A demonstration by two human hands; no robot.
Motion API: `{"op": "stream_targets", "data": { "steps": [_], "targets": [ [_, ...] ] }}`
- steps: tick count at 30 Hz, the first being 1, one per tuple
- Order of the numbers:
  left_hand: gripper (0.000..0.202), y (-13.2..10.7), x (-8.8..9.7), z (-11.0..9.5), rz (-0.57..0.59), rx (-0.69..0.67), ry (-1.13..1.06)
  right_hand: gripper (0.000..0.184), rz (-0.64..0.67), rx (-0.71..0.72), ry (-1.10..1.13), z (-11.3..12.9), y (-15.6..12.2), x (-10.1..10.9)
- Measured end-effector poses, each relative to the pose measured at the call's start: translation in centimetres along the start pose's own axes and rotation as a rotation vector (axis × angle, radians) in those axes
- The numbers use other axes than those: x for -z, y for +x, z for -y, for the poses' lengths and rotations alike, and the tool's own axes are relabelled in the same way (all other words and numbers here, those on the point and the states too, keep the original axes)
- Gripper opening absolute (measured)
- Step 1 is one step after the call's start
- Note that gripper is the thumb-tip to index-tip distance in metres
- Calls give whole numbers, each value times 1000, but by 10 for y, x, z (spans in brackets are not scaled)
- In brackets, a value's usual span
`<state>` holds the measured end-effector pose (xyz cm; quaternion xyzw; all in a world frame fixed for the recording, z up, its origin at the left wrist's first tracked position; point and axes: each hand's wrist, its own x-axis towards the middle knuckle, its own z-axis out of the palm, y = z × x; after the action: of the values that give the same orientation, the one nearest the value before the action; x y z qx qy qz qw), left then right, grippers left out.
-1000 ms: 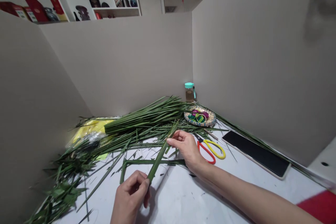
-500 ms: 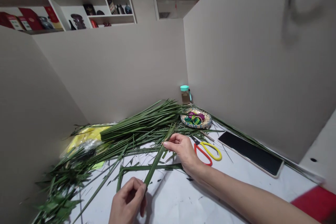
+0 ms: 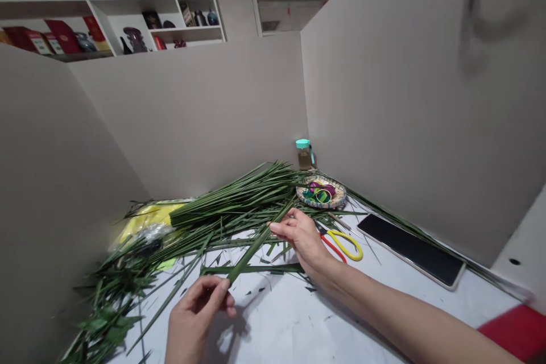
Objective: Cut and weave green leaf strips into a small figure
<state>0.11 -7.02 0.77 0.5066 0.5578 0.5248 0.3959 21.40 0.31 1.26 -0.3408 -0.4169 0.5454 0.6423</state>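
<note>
A long green palm leaf strip [image 3: 258,242] runs diagonally between my hands. My right hand [image 3: 298,239] pinches its upper part between thumb and fingers, and my left hand [image 3: 196,318] has its fingertips at the strip's lower end. Just below the strip lies an L-shaped folded leaf strip [image 3: 251,268]. Behind my hands stretches a large bundle of long palm leaves [image 3: 230,199]. Scissors with red and yellow handles [image 3: 336,244] lie just right of my right hand.
A woven round dish of colourful woven pieces [image 3: 321,192] and a teal-lidded jar [image 3: 303,153] stand in the corner. A dark tablet [image 3: 412,250] lies right on the white table [image 3: 341,318]. Leafy cuttings [image 3: 111,307] spill left, near a yellow bag [image 3: 145,219]. Beige partitions [image 3: 191,125] surround the table.
My left hand has moved left and down. The strip now leans flatter, its lower end further left. The view has shifted slightly.
</note>
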Motion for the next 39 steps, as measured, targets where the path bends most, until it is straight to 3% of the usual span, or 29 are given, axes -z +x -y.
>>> {"op": "stream_targets", "data": {
  "steps": [10,13,17,21,24,28,32,39],
  "targets": [
    [29,0,-2,3,52,-33,-14,14,20,23,49,6,-3,-1],
    [25,5,3,-3,148,-31,79,28,27,31,61,12,-6,-4],
    [28,8,4,-27,287,-45,192,34,76,13,64,22,-19,-13],
    [37,5,-15,-48,410,-85,269,32,159,-34,96,26,-37,-26],
    [40,4,-32,-48,542,-21,127,33,183,-49,129,24,-44,-31],
    [37,7,-39,-38,522,41,25,32,173,-45,139,18,-42,-29],
    [47,10,-40,-34,521,121,-20,33,172,-44,125,11,-38,-26],
    [46,17,-53,-34,492,88,-19,30,173,-19,8,8,-32,-22]
  ]
}}
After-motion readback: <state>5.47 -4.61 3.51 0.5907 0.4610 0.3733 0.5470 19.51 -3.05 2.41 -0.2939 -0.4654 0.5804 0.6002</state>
